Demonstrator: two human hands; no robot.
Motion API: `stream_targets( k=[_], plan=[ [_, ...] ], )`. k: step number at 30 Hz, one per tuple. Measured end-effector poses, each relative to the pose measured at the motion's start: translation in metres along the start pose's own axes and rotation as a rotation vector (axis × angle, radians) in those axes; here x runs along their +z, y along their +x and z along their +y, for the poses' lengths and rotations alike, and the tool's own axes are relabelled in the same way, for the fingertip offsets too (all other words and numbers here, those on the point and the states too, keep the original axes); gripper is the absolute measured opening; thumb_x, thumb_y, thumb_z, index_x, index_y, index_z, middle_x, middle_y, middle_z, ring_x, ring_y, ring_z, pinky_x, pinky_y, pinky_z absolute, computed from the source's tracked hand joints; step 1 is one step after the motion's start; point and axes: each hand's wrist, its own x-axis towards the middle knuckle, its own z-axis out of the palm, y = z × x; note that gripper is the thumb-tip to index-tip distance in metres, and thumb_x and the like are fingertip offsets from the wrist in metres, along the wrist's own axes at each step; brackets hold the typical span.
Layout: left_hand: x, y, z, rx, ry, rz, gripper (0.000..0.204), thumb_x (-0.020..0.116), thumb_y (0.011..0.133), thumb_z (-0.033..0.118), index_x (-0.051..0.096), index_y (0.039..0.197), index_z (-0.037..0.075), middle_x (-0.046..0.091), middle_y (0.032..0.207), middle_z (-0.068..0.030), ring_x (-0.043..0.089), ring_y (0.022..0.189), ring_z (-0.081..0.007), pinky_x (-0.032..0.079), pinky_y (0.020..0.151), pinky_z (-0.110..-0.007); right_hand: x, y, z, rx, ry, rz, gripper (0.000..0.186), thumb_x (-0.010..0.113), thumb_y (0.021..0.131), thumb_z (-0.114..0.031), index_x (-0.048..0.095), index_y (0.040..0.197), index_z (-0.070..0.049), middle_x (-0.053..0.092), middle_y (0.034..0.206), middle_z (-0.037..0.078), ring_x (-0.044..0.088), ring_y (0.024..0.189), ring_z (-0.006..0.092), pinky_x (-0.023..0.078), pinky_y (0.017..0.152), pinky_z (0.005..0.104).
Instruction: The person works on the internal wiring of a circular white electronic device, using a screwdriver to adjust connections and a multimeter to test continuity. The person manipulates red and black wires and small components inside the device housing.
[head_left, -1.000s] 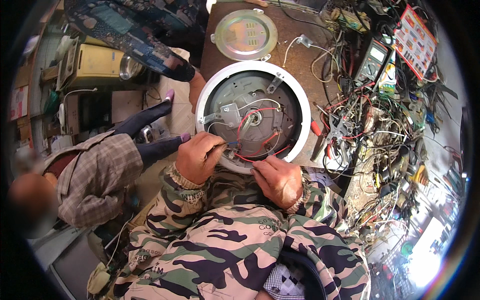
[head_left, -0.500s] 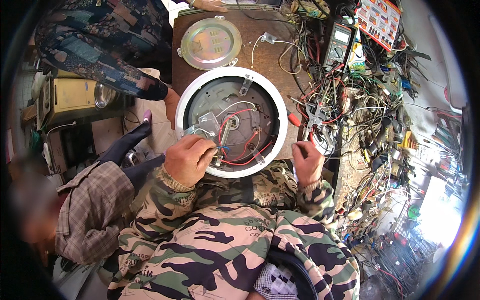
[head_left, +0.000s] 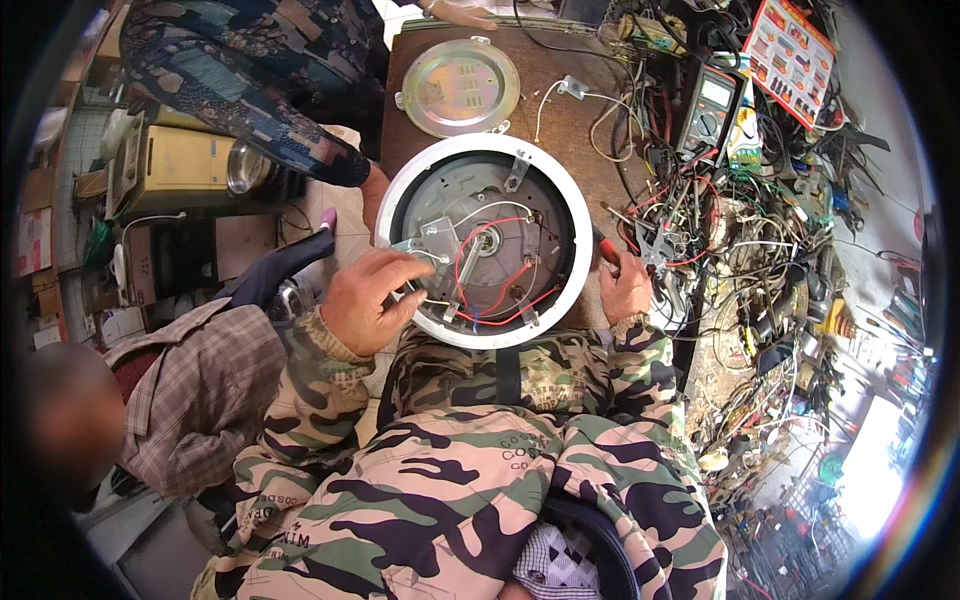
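A round appliance base with a white rim lies open-side up before me. Inside its dark hollow are red, white and blue wires, metal brackets and a small clear plate. My left hand hovers at the near-left rim, thumb and fingers apart, with no wire visibly held. Just off the right rim, my right hand has its fingers closed on a red-handled tool; its working end is hard to make out. Metal-jawed pliers lie close beside that hand.
A round metal cover lies on the brown table beyond the base. A multimeter and tangled wires crowd the right. Another person's hand is at the left rim; a person in a plaid jacket is at lower left.
My left hand has let go of the wires inside the base and drawn back left, its fingers parting. My right hand has moved up onto the red handle. The whole view has shifted slightly.
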Motion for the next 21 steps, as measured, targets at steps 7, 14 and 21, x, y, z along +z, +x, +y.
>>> stream_targets(
  k=[7, 14, 21],
  plan=[
    [0.009, 0.0, 0.02, 0.079, 0.295, -0.128, 0.022, 0.079, 0.078, 0.012, 0.074, 0.1, 0.01, 0.07, 0.106, -0.0054, 0.062, 0.103, -0.0306, 0.054, 0.089, -0.041, -0.003, -0.001, 0.006, -0.088, -0.053, 0.017, 0.039, 0.074, 0.09, -0.019, 0.063, 0.123, -0.003, 0.067, 0.112, 0.022, 0.065, 0.104, 0.0444, 0.055, 0.086, 0.0514],
    [0.026, -0.005, 0.017, 0.122, 0.312, -0.053, 0.016, 0.081, 0.078, 0.009, 0.074, 0.092, 0.007, 0.07, 0.099, -0.0102, 0.063, 0.098, -0.036, 0.052, 0.085, -0.047, 0.0, 0.015, 0.017, -0.079, -0.085, 0.044, 0.045, 0.078, 0.087, -0.026, 0.061, 0.123, -0.006, 0.063, 0.118, 0.022, 0.064, 0.108, 0.0428, 0.055, 0.087, 0.0521],
    [0.027, -0.007, 0.011, 0.093, 0.342, -0.115, 0.018, 0.08, 0.079, 0.013, 0.077, 0.097, 0.01, 0.073, 0.099, -0.0076, 0.064, 0.099, -0.0316, 0.051, 0.088, -0.045, 0.006, 0.024, 0.017, -0.133, -0.084, 0.029, 0.028, 0.081, 0.081, -0.024, 0.067, 0.102, -0.012, 0.067, 0.094, 0.014, 0.068, 0.091, 0.0402, 0.056, 0.074, 0.0532]
  ],
)
